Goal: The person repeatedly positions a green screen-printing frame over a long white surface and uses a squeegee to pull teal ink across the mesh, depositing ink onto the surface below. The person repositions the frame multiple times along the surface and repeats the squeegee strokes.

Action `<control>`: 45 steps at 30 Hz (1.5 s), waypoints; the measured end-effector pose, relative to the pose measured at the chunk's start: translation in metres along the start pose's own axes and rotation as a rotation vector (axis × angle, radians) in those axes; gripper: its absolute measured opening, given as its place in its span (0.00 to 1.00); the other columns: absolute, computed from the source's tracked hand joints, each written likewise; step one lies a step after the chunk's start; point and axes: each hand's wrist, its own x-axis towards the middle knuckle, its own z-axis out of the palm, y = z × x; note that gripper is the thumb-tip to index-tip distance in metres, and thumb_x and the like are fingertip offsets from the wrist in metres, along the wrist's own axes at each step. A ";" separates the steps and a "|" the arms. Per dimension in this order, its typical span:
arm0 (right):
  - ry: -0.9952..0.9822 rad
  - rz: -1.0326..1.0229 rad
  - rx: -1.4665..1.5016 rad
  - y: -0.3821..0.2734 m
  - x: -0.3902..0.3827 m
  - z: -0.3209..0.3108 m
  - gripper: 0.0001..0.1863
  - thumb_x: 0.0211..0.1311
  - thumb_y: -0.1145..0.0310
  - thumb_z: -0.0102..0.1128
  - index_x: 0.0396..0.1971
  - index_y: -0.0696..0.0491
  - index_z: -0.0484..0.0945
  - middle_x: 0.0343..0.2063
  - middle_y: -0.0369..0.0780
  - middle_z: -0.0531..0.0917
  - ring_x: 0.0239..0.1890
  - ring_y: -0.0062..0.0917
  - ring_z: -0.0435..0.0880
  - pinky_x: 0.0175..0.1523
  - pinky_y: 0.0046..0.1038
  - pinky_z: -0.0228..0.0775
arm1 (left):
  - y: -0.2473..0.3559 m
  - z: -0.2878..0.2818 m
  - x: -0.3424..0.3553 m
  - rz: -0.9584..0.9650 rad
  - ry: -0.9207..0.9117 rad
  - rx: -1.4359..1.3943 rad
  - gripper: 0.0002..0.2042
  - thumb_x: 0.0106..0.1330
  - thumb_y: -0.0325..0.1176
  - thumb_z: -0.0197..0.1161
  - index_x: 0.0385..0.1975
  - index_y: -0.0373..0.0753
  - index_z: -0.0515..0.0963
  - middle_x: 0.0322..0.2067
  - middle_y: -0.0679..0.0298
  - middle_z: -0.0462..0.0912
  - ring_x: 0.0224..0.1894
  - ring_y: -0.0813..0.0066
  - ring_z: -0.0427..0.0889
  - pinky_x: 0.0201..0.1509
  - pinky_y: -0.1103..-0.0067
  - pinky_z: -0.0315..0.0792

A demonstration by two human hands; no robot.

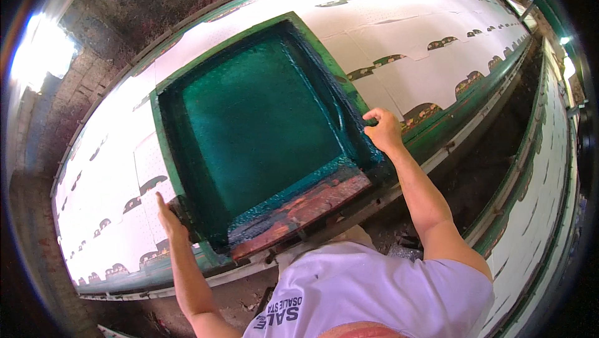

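A large screen printing frame (163, 144) with green-painted sides lies tilted over the near edge of a long table, in front of my body. Its mesh (256, 126) is coated with dark teal ink, and thicker wet ink pools along the right and near inner sides. My right hand (385, 131) grips the frame's right side near its near corner, thumb and fingers curled at the edge. On the opposite side my left hand (173, 218) holds a dark block on the frame's near left edge; one digit points up and the other fingers are partly hidden.
White sheets or cloth pieces (399, 32) with dark curved printed patches cover the long table (437, 122). A second long table (530, 238) with similar white pieces runs along the right, past a dark gap. A rough block wall (93, 82) stands at the left.
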 end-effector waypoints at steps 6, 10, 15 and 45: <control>0.069 0.077 -0.056 0.079 0.038 -0.059 0.17 0.47 0.78 0.76 0.41 0.53 0.91 0.42 0.45 0.92 0.50 0.37 0.91 0.60 0.37 0.82 | -0.042 0.098 -0.054 0.084 0.016 -0.008 0.34 0.78 0.66 0.61 0.21 0.38 0.79 0.21 0.62 0.83 0.20 0.71 0.82 0.27 0.72 0.78; 0.085 0.080 -0.067 0.112 0.052 -0.078 0.17 0.47 0.79 0.77 0.40 0.53 0.90 0.40 0.44 0.90 0.47 0.36 0.88 0.55 0.37 0.80 | -0.066 0.132 -0.075 0.084 0.032 -0.087 0.32 0.79 0.63 0.62 0.21 0.39 0.78 0.20 0.63 0.82 0.19 0.71 0.81 0.24 0.73 0.76; 0.044 0.141 -0.031 0.146 0.062 -0.097 0.17 0.47 0.77 0.76 0.41 0.51 0.90 0.46 0.47 0.90 0.53 0.42 0.88 0.59 0.42 0.80 | -0.071 0.170 -0.099 0.124 0.073 -0.051 0.31 0.80 0.62 0.62 0.21 0.40 0.77 0.20 0.65 0.81 0.20 0.73 0.80 0.25 0.73 0.75; -0.372 -0.977 -0.197 0.000 -0.085 -0.067 0.18 0.65 0.74 0.61 0.54 0.52 0.88 0.50 0.42 0.89 0.55 0.40 0.87 0.61 0.42 0.77 | -0.098 0.194 -0.082 0.268 0.109 0.669 0.38 0.80 0.64 0.54 0.39 0.22 0.87 0.39 0.34 0.88 0.47 0.39 0.88 0.55 0.52 0.75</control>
